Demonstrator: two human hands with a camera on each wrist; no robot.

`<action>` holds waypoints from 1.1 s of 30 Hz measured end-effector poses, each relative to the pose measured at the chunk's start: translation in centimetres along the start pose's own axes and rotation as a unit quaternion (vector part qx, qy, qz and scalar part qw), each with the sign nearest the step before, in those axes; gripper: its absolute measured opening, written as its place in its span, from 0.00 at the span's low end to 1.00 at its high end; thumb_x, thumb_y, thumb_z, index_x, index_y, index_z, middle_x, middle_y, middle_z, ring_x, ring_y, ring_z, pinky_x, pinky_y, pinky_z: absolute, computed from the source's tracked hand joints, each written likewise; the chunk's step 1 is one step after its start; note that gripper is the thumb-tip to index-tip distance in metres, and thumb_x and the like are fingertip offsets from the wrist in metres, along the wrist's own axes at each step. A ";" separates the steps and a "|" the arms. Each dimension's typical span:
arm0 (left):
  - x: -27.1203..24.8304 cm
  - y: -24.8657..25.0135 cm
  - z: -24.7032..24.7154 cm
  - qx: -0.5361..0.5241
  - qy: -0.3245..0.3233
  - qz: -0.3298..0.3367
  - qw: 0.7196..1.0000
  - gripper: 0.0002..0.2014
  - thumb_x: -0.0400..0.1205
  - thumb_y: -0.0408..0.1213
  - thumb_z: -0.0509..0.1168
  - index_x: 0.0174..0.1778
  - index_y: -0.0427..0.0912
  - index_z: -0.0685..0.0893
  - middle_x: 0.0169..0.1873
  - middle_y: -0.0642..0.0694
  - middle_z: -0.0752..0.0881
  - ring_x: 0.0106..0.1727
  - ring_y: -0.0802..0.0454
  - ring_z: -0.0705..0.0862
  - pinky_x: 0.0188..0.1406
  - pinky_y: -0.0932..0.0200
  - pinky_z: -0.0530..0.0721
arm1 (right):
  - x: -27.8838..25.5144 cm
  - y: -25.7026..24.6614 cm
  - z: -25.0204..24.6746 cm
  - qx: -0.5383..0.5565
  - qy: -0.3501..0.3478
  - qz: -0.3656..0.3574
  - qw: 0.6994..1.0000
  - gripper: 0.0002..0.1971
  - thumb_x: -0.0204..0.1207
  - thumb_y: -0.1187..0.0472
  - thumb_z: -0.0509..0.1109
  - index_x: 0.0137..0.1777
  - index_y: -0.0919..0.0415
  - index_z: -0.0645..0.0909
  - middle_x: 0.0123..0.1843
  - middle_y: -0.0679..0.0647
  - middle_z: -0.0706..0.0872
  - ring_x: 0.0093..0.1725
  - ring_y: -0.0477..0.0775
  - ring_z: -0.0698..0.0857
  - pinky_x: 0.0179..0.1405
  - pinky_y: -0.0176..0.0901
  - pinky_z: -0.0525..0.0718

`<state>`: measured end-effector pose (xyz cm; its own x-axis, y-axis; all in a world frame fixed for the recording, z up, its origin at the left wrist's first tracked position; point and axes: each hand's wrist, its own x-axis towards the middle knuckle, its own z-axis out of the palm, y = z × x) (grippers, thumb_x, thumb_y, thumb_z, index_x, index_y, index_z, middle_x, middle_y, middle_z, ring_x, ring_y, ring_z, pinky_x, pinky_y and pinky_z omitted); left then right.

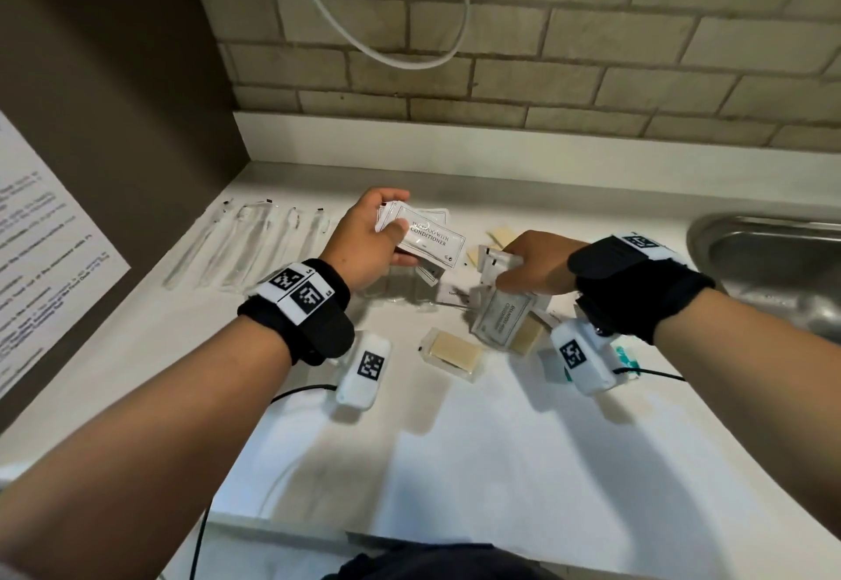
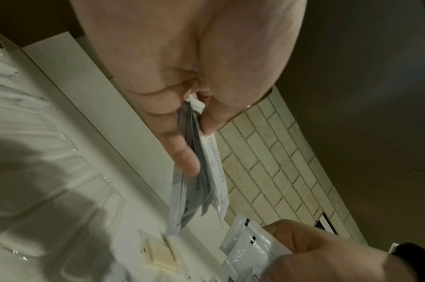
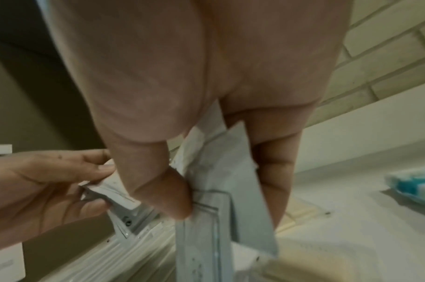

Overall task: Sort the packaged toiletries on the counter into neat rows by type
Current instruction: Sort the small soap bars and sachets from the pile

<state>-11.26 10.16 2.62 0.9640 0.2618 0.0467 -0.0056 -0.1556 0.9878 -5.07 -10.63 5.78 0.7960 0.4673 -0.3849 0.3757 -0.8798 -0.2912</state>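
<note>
White counter (image 1: 455, 443), raised back ledge, sink (image 1: 769, 261) set in at right. On it: row of clear-wrapped long items (image 1: 245, 242) at left; wrapped tan soap bar (image 1: 455, 349) at centre; sachet pile (image 1: 500, 313) with another soap; teal-printed packet (image 1: 625, 358) near the sink.

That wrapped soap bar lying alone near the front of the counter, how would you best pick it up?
Come from above and pinch the soap bar across its two long sides. It lies flat on the counter with space around it, a low slab whose top offers no edge.
</note>
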 end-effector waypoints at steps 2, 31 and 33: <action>0.1 -0.1 0.1 -0.001 -0.001 -0.002 1.000 0.13 0.87 0.27 0.57 0.63 0.47 0.75 0.65 0.40 0.80 0.53 0.47 0.89 0.38 0.59 0.91 | 0.1 0.0 0.1 0.011 -0.012 0.007 1.000 0.10 0.74 0.55 0.70 0.43 0.64 0.82 0.43 0.59 0.87 0.38 0.55 0.79 0.35 0.41 0.73; 0.5 -2.3 1.7 0.029 -0.036 -0.057 0.997 0.14 0.87 0.30 0.59 0.63 0.53 0.76 0.65 0.38 0.82 0.43 0.46 0.89 0.30 0.64 0.87 | -0.1 1.1 4.9 -0.068 0.012 -0.037 0.997 0.13 0.75 0.58 0.68 0.59 0.53 0.76 0.51 0.49 0.79 0.48 0.51 0.76 0.31 0.32 0.67; 0.5 -2.2 1.8 0.031 -0.035 -0.059 0.997 0.14 0.87 0.30 0.59 0.63 0.53 0.76 0.64 0.38 0.82 0.42 0.47 0.89 0.29 0.64 0.87 | 0.0 1.1 5.1 -0.082 0.026 -0.039 0.996 0.07 0.76 0.55 0.66 0.53 0.50 0.75 0.46 0.46 0.76 0.50 0.52 0.77 0.40 0.34 0.71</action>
<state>-10.32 8.92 0.16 0.9733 0.2142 -0.0821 0.1234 -0.1874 0.9745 -7.07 -11.19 1.00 0.7827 0.5337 -0.3203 0.5068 -0.8452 -0.1697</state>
